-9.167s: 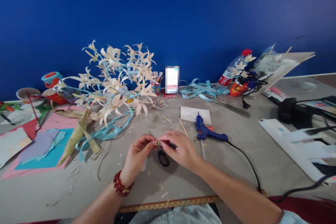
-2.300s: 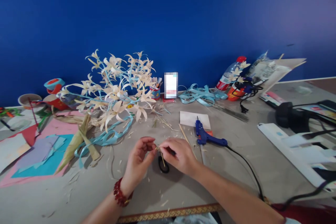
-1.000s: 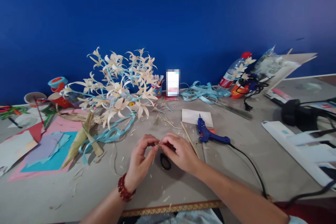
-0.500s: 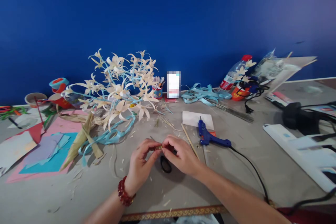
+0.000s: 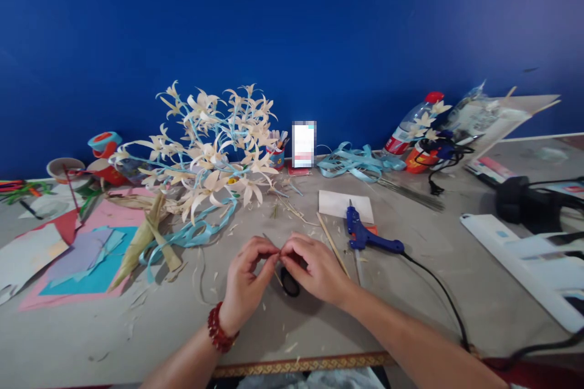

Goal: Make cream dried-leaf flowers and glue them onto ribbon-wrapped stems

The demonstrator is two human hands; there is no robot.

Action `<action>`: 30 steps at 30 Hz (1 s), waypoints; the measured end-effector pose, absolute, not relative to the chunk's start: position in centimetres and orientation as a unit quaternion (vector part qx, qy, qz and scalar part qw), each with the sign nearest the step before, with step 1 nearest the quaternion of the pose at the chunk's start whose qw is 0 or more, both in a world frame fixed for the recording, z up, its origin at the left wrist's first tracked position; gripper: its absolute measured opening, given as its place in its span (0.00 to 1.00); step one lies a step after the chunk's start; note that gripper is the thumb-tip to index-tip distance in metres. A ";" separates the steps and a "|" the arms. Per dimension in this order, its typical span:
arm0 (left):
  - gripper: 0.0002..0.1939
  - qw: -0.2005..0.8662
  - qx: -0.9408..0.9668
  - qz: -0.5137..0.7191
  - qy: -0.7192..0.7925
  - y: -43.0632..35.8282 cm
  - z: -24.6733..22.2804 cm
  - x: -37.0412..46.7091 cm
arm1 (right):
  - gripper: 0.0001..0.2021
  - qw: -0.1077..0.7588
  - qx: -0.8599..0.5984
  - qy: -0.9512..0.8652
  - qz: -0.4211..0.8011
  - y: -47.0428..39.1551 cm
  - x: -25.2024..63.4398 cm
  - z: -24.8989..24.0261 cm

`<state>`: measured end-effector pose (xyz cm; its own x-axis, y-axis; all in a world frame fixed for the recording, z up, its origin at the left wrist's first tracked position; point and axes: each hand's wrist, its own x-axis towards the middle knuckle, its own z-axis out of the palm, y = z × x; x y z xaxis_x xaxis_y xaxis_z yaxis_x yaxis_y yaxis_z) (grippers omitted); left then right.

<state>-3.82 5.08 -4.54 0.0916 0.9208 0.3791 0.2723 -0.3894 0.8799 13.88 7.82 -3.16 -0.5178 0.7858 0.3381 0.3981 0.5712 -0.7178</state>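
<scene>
Near the middle of the table, my left hand [image 5: 250,273] and my right hand [image 5: 312,267] meet at their fingertips. Both are pinched on something too small to make out. A red bead bracelet [image 5: 221,328] circles the left wrist. Partly beneath the hands lie scissors, with a black handle loop [image 5: 289,282] showing under the right fingers. To the right of my right hand are a thin wooden stick [image 5: 333,244] and a blue glue gun [image 5: 365,236], its nozzle over a white card [image 5: 336,204].
Pale flowers on blue stems [image 5: 210,146] stand behind the hands, left of a lit phone [image 5: 303,144]. Coloured paper [image 5: 86,267] and dry husks [image 5: 141,243] lie left. Blue ribbon [image 5: 349,161], a bottle [image 5: 410,121] and a white power strip [image 5: 515,261] are right.
The fingertips have closed nearer together, and the small tan piece seen between them earlier is now hidden. The whole view has shifted slightly.
</scene>
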 end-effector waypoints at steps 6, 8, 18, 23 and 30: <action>0.05 0.339 0.643 0.520 0.449 5.2 -4.5 -3.9 | 0.04 0.338 -0.369 -0.817 0.284 8.0 14.1 -3.1; 0.07 0.319 0.652 0.514 0.457 5.2 -4.6 -3.9 | 0.04 0.336 -0.370 -0.817 0.288 8.0 14.2 -3.1; 0.16 0.217 0.694 0.503 0.467 4.8 -4.9 -4.2 | 0.03 0.350 -0.361 -0.811 0.298 7.9 14.3 -2.9; 0.17 0.215 0.700 0.493 0.469 4.7 -5.0 -4.1 | 0.03 0.347 -0.350 -0.812 0.313 7.8 14.1 -2.9; 0.16 0.322 0.633 0.531 0.462 5.0 -5.4 -4.1 | 0.04 0.346 -0.352 -0.805 0.329 8.0 14.2 -3.0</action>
<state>-4.07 4.96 -5.37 0.0082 0.9271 0.3746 0.2423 -0.3653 0.8988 14.23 7.99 -3.04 -0.5116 0.7951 0.3257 0.3392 0.5352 -0.7736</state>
